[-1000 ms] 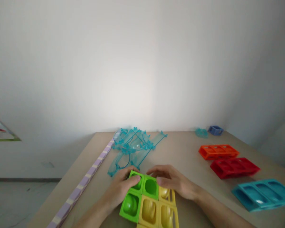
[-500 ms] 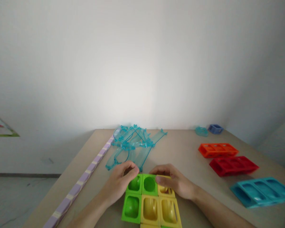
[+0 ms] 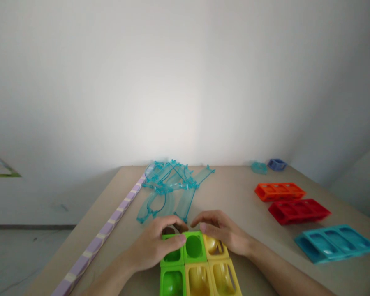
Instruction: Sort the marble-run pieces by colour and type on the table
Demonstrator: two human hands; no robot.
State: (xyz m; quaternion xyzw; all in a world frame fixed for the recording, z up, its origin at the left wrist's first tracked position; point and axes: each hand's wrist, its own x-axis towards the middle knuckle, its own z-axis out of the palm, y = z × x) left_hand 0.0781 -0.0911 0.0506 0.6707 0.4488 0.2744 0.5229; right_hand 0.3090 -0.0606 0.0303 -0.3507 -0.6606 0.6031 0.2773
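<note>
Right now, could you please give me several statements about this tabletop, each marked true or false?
1. The left hand touches the cluster of green and yellow plastic cubes. True.
2. The right hand holds the turquoise three-window plastic block. False: it is at the cluster's yellow far corner.
3. The long purple strip with cream bands runs along the left side of the table. True.
4. The red three-window plastic block lies beyond the similar orange block. False: it lies nearer the person.
</note>
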